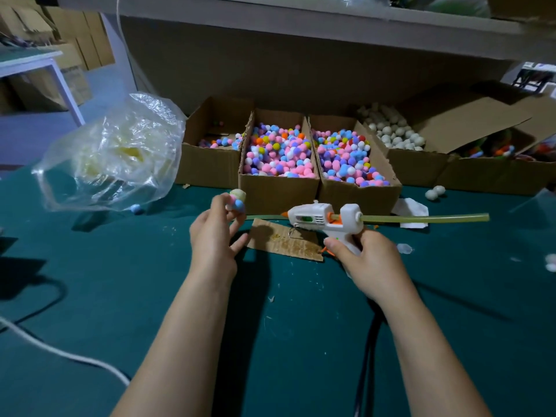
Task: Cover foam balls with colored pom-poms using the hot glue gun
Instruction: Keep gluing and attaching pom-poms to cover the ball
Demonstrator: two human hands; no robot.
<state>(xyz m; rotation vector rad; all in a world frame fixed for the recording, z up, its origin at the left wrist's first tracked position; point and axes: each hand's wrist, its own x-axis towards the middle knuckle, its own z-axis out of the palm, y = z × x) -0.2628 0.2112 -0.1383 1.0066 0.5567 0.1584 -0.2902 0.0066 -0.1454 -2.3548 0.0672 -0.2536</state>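
My left hand [215,236] pinches a small foam ball [237,200] between thumb and fingertips; a blue and a pink pom-pom are stuck on it. My right hand [368,261] grips the handle of a white hot glue gun [322,219] with an orange nozzle that points left toward the ball. A long glue stick [427,218] juts out of the gun's back. Behind them, two cardboard boxes [278,191] hold several mixed pink, blue, purple and white pom-poms [279,155]. A box at the back right holds plain white foam balls [394,135].
A glue-spotted cardboard scrap [282,243] lies on the green table [120,281] under the gun. A crumpled clear plastic bag [114,155] stands at the left. Loose foam balls [434,192] and a white tissue [413,210] lie to the right. Cords [60,353] cross the near table.
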